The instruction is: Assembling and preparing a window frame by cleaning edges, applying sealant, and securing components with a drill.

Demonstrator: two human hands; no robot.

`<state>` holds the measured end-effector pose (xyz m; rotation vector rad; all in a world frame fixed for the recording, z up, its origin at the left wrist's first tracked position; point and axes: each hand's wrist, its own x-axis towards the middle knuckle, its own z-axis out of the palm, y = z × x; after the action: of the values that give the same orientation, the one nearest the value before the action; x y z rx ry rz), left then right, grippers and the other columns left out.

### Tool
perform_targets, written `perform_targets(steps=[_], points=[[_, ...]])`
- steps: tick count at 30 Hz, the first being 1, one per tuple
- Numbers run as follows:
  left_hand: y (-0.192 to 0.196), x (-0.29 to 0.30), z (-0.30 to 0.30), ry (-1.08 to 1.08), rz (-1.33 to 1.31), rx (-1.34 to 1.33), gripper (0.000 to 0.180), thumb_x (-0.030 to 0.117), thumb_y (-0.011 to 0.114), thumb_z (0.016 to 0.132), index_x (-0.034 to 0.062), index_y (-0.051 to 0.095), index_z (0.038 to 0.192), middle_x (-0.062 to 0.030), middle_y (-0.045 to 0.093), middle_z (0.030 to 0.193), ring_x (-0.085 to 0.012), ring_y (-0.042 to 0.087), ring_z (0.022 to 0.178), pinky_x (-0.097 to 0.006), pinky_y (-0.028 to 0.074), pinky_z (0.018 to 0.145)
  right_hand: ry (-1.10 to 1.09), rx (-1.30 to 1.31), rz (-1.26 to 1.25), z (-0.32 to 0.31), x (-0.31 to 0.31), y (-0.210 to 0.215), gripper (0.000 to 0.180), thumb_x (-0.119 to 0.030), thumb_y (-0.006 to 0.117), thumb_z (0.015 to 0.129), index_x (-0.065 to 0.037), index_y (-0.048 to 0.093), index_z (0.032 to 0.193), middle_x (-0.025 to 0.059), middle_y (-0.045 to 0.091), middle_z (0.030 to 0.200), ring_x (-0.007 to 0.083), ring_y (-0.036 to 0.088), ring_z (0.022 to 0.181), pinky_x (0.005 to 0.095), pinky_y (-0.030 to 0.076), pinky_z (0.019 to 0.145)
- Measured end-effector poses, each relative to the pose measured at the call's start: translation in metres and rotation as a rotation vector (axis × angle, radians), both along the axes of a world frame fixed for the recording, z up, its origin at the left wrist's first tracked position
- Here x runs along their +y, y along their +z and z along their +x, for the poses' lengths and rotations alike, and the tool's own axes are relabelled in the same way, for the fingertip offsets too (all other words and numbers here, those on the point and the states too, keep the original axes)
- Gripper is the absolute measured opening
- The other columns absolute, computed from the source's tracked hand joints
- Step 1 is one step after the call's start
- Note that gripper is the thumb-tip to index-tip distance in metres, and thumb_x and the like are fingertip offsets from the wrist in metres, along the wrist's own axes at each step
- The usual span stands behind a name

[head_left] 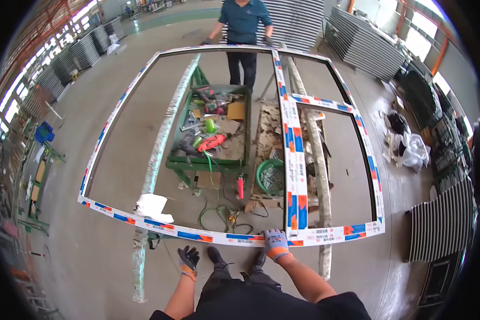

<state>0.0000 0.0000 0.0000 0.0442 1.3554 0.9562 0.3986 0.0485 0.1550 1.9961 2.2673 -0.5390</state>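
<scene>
A large window frame (197, 235), wrapped in white, blue and orange film, lies flat across two wrapped support bars. My right hand (276, 245), in a grey glove with an orange cuff, is closed over the near rail beside the foot of the upright divider (296, 160). Off the frame, below the near rail, my left hand (188, 260) has its dark-gloved fingers apart and nothing in them. At the far rail stands a person (245, 24) in a teal shirt, both gloved hands at that rail.
Under the frame, a green tool cart (234, 160) carries a red power tool (212, 142) and loose parts. Beside it sits a green basket (271, 177) of screws. A green hose (218, 216) coils on the floor. White paper (153, 207) covers part of the left bar (160, 144).
</scene>
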Motion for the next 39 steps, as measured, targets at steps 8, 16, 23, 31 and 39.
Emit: perform_targets(steps=[8,16,23,31,39], points=[[0.04,0.104,-0.036,0.525,0.404,-0.516,0.067,0.079,0.055,0.08,0.0216,0.063,0.114,-0.0086,0.07,0.109,-0.0321,0.068,0.096,-0.056,0.054,0.085,-0.025,-0.108,-0.053,-0.031,0.011,0.007,0.045,-0.044,0.077,0.074,-0.01,0.065,0.101,0.0119,0.065,0.104,0.0307,0.06,0.105,0.0419,0.046,0.09],[0.065,0.108,-0.03,0.485,0.378,-0.543,0.069,0.081,0.057,0.076,0.0233,0.065,0.112,-0.0075,0.071,0.105,-0.033,0.068,0.093,-0.058,0.054,0.086,-0.028,-0.101,-0.043,-0.029,0.008,-0.003,0.044,-0.046,0.074,0.077,-0.009,0.064,0.099,0.0139,0.067,0.101,0.0311,0.063,0.101,0.042,0.048,0.089],[0.066,0.107,-0.035,0.454,0.431,-0.599,0.057,0.07,0.062,0.082,0.0205,0.068,0.11,-0.0088,0.072,0.103,-0.0321,0.069,0.093,-0.053,0.055,0.086,-0.012,-0.015,-0.053,-0.019,0.009,0.003,0.052,-0.053,0.074,0.075,-0.008,0.064,0.101,0.0147,0.066,0.102,0.0328,0.063,0.1,0.0429,0.049,0.089],[0.094,0.099,-0.038,0.477,0.471,-0.488,0.06,0.07,0.059,0.085,0.0221,0.065,0.12,-0.0072,0.072,0.108,-0.0325,0.068,0.095,-0.053,0.055,0.086,-0.013,0.045,-0.101,-0.027,0.012,0.053,0.052,-0.049,0.074,0.077,-0.01,0.066,0.112,0.0132,0.067,0.103,0.0297,0.064,0.102,0.0411,0.05,0.091],[0.261,0.089,-0.073,0.459,0.708,-0.141,0.051,0.048,0.047,0.1,0.0122,0.055,0.136,-0.0106,0.067,0.121,-0.0241,0.066,0.107,-0.045,0.055,0.093,0.075,0.139,-0.011,-0.057,0.019,0.125,0.048,-0.045,0.076,0.073,-0.006,0.066,0.099,0.0161,0.067,0.096,0.0344,0.065,0.094,0.0432,0.052,0.084]])
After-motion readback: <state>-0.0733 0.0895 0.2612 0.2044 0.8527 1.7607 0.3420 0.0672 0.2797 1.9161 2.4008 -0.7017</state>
